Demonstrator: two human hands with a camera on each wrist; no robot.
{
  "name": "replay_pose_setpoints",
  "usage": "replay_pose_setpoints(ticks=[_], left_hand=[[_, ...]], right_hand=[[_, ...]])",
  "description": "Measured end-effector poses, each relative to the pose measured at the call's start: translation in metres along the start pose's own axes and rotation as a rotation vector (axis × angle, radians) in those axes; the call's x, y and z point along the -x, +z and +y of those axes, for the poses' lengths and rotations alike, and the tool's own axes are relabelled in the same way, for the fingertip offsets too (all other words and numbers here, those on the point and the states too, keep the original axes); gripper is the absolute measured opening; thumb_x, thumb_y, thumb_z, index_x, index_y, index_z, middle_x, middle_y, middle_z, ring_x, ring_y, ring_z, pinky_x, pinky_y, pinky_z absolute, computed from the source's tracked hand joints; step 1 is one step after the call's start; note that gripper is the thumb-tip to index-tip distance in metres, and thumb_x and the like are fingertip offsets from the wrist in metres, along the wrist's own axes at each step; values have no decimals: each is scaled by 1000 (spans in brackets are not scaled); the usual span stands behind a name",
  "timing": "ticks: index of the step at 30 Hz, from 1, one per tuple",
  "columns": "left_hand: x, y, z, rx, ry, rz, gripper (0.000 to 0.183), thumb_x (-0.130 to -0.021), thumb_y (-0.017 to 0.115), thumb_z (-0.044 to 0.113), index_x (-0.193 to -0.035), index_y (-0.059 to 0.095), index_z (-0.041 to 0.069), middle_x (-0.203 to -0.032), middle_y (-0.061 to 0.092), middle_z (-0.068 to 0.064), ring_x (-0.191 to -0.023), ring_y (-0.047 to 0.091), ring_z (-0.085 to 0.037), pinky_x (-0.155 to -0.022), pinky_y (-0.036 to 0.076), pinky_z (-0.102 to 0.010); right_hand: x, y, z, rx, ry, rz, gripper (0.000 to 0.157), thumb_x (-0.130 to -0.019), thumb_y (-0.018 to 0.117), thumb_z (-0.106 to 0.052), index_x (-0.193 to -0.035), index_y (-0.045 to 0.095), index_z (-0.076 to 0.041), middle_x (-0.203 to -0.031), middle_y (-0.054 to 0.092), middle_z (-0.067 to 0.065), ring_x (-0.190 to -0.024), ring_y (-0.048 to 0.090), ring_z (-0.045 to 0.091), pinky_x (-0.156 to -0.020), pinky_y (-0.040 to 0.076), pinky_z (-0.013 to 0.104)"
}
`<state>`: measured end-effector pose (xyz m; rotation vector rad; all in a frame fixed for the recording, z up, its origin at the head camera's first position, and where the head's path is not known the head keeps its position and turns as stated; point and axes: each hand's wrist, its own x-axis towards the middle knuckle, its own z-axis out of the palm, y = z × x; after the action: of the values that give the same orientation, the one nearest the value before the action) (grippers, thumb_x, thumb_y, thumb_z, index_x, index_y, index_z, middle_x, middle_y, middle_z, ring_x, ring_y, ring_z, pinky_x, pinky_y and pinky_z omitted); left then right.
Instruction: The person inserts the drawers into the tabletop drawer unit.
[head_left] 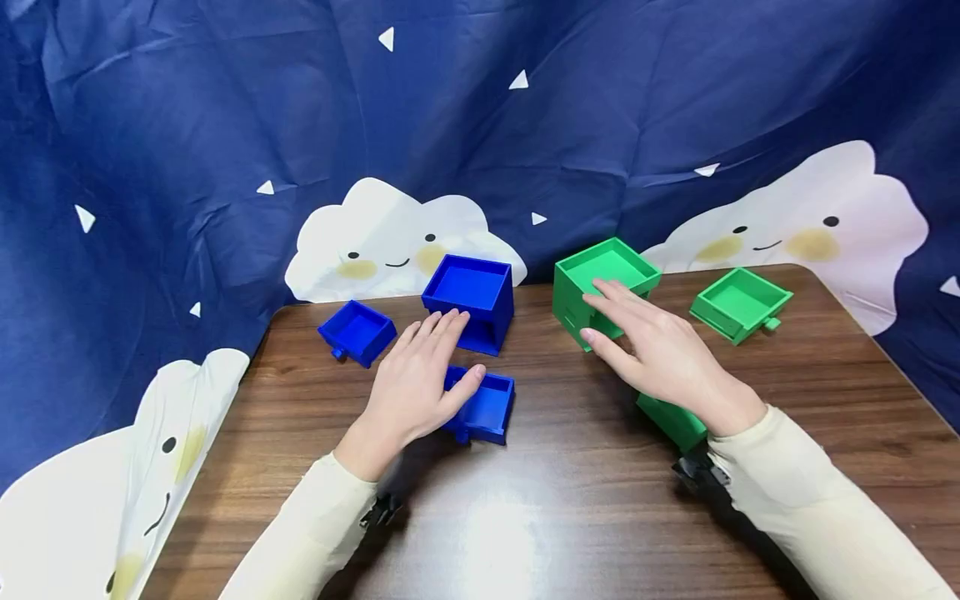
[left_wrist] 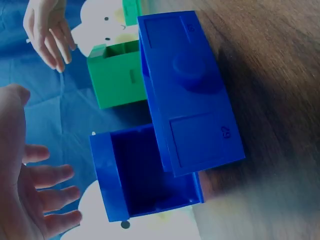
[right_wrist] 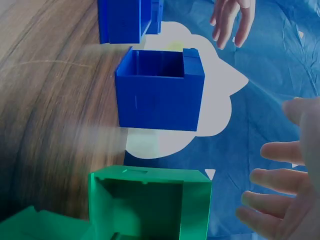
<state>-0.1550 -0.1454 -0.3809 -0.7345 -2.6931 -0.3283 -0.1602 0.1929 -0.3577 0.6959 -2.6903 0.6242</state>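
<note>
My left hand, fingers extended and palm down, hovers over a blue drawer and partly hides it. Its fingertips overlap the front of a blue box housing with a shallow top tray and an open front. The left wrist view shows that drawer's knobbed front in front of the housing. On the other side, my right hand is spread above a matching green housing. Its open cavity shows in the right wrist view. Beneath the right wrist lies a green drawer, mostly hidden. Neither hand holds anything.
A smaller blue drawer sits left of the blue housing. Another green drawer with a small knob lies right of the green one. All stand on a brown wooden table, with a dark blue cloud-print cloth hanging behind.
</note>
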Motion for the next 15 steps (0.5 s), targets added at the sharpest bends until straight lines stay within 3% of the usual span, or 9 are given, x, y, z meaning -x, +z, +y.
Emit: replay_pose_setpoints(ticks=[3, 5, 7, 8, 11, 15], left_hand=[[4, -2, -3, 28, -12, 27, 74, -104, 54, 58, -159, 51, 9, -154, 64, -14, -143, 62, -36, -119, 49, -53], [7, -3, -4, 40, -14, 51, 73, -103, 56, 56, -158, 53, 8, -148, 68, -16, -134, 68, -37, -112, 55, -53], [9, -3, -5, 50, -15, 69, 72, -103, 57, 55, -156, 54, 7, -144, 70, -18, -126, 72, -38, -106, 58, -54], [10, -3, -6, 54, -13, 79, 71, -103, 58, 54, -155, 55, 7, -142, 71, -19, -122, 74, -38, -101, 60, -54], [11, -4, -8, 69, -12, 91, 69, -102, 60, 52, -153, 57, 5, -137, 74, -19, -111, 78, -38, -91, 63, -54], [12, -5, -10, 111, -29, 94, 65, -102, 63, 48, -151, 58, 5, -130, 77, -17, -96, 80, -34, -79, 64, -52]], right_hand=[[-3, 2, -1, -32, -35, 52, 49, -107, 68, -30, -151, 63, -8, -162, 56, 16, -131, 70, 35, -99, 57, 62], [-5, 4, -1, -44, -60, 88, 46, -106, 69, -25, -147, 65, -7, -154, 63, 17, -102, 79, 29, -90, 60, 58], [-7, 5, -1, -54, -71, 110, 42, -105, 69, -23, -144, 68, -7, -144, 70, 17, -75, 74, 21, -82, 61, 54], [-8, 6, -2, -58, -73, 117, 41, -105, 69, -22, -142, 69, -6, -138, 73, 18, -69, 70, 19, -80, 61, 54], [-11, 8, -2, -69, -69, 136, 38, -105, 69, -22, -139, 71, -6, -127, 78, 19, -70, 71, 22, -78, 61, 55], [-16, 10, -2, -103, -52, 146, 36, -105, 68, -22, -137, 73, -5, -126, 79, 18, -93, 78, 33, -86, 60, 57]])
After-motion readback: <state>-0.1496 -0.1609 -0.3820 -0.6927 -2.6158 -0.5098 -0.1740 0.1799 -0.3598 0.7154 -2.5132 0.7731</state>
